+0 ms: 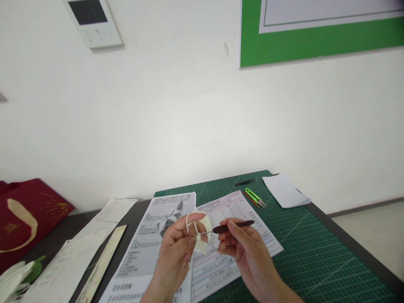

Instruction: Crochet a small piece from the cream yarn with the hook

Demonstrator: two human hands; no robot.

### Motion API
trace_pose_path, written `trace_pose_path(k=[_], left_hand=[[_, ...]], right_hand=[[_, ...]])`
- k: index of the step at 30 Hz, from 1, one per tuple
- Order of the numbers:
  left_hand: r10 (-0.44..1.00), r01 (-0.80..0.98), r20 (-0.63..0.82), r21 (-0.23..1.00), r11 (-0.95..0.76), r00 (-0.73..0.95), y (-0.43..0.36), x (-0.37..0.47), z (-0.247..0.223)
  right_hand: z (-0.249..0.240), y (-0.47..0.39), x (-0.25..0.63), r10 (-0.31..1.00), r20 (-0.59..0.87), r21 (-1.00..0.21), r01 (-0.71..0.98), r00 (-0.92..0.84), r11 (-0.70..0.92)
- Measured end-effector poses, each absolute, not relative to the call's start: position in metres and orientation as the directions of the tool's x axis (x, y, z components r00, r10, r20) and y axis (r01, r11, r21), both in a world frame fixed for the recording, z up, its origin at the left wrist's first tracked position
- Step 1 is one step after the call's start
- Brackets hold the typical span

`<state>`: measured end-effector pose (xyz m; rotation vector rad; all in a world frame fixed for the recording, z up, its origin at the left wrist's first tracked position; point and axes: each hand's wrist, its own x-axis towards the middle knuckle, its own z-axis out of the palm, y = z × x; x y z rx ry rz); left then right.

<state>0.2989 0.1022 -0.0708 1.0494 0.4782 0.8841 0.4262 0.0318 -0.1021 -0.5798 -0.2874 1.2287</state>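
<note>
My left hand [178, 248] is closed on white yarn [188, 221], with a strand looped around a raised finger. A pale cream round piece [206, 227], partly hidden by the fingers, sits behind the yarn. In my right hand [244, 248] is a crochet hook [233, 226] with a dark brown handle, held between thumb and fingers. Its thin metal shaft points left and reaches the yarn at my left fingertips. The hook's tip is hidden there. Both hands are above the printed sheets.
Printed sheets [139, 235] and a table form [221, 206] lie on the green cutting mat [331, 252]. Green thread snips [254, 197], a dark pen-like tool [245, 182] and white paper [284, 191] lie behind. At left are a ruler [104, 261], handwritten sheets [72, 256] and a red bag [38, 210].
</note>
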Motion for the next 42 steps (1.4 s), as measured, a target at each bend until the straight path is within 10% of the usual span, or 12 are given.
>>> trace_pose_path(k=[42], left_hand=[[0.690,-0.337,0.032,0.888,0.313,0.723,0.103,0.307,-0.092]], right_hand=[[-0.103,0.033,0.420,0.976,-0.010,-0.591,-0.789,0.219,0.171]])
